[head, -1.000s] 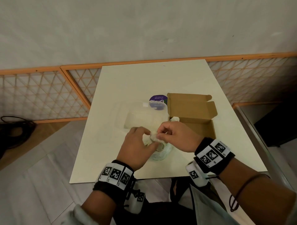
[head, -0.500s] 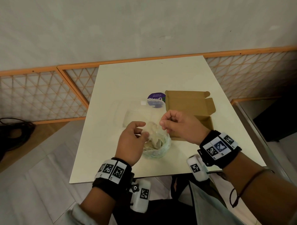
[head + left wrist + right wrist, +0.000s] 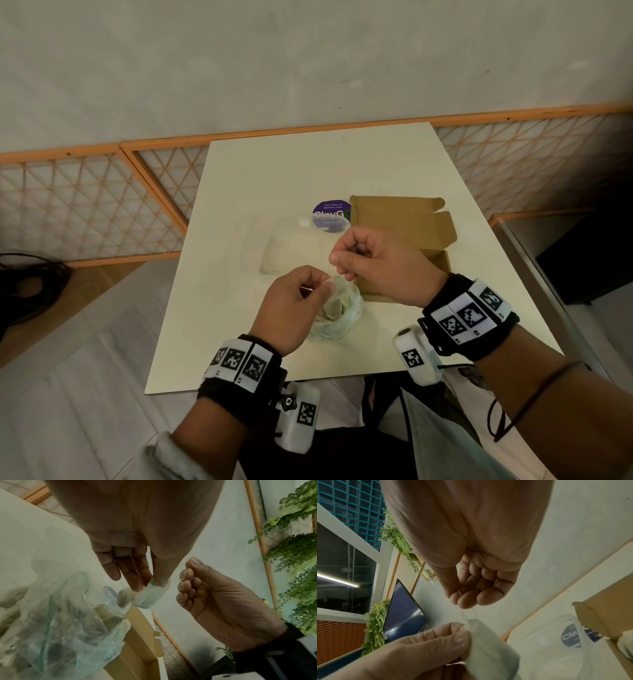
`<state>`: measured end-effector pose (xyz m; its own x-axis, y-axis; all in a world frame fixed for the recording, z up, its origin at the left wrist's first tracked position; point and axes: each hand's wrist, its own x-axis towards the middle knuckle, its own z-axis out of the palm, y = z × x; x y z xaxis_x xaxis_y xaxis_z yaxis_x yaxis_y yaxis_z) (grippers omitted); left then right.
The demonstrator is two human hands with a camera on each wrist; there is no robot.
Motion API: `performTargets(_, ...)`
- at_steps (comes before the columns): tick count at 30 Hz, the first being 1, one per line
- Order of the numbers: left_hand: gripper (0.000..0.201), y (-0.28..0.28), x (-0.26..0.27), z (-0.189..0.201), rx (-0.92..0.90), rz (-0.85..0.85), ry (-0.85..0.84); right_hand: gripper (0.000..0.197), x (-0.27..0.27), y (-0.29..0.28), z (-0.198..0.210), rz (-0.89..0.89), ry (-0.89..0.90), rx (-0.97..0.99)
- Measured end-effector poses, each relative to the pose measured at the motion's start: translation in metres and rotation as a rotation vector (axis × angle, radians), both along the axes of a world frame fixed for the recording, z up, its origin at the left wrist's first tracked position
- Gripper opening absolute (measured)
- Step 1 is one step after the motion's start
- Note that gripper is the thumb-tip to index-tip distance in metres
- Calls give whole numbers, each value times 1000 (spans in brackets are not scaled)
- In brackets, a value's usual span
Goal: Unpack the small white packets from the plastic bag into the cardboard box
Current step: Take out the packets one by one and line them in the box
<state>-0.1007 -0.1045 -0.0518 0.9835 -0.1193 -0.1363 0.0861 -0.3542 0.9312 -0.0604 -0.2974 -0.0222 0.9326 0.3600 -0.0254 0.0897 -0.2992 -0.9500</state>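
Left hand [image 3: 133,555] pinches a packet [image 3: 149,596] over the bag [image 3: 337,315]; only the wrist views show the thread [image 3: 464,613] the right hand [image 3: 471,585] pinches.

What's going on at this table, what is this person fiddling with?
A person is emptying small white packets from a clear plastic bag into an open cardboard box on the table. Right now the left hand pinches one white packet above the bag, while the right hand pinches a thin string attached to it. The packet is not yet in the box. A purple label lies beside the box.
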Motion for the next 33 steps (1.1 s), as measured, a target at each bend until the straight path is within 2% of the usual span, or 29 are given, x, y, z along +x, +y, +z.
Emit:
performTargets(5,5,5,-10,9,-113,-83,9,11,9,-7,-7,-113,51,31)
performTargets(9,3,9,-9,19,-127,-16,-148,14,5,-7,-14,-76,80,-2)
performTargets(12,9,8,-6,29,-214,1,-174,8,-1,-4,-19,-33,129,-13)
performTargets(15,8,8,0,35,-319,59,-159,5,-5,-3,-20,-4,145,-19)
performTargets(21,12,15,5,37,-369,239,-181,10,-4,-13,-12,20,146,-14)
performTargets(25,7,20,9,36,-520,369,-118,12,-4,-20,1,24,102,-49)
performTargets(27,2,26,14,31,-472,414,-124,12,-5,-23,9,28,63,-54)
performTargets(31,21,33,15,14,1,325,-130,14,-9,-29,30,23,-18,-42)
performTargets(33,23,28,8,8,130,226,-144,14,-12,-30,43,16,-60,-16)
